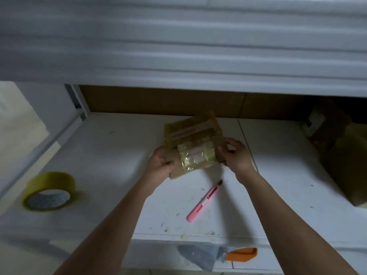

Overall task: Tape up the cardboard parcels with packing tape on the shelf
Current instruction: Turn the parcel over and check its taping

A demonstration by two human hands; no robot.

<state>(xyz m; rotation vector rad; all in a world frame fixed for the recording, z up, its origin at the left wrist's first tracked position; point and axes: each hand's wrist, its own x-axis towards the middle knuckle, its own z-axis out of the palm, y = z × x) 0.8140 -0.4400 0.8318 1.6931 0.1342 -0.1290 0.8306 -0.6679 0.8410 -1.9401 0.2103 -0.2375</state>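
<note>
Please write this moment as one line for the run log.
both hands: left hand and right hand hold taped parcel | tape roll: left on shelf | pink cutter: below parcel

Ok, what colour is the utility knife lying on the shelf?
Pink, with a white slider; the utility knife shows best in the head view.

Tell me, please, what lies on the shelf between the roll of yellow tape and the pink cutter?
Nothing stands there: in the head view only bare white shelf lies between the tape roll and the pink cutter, though the person's left forearm crosses above that stretch.
</note>
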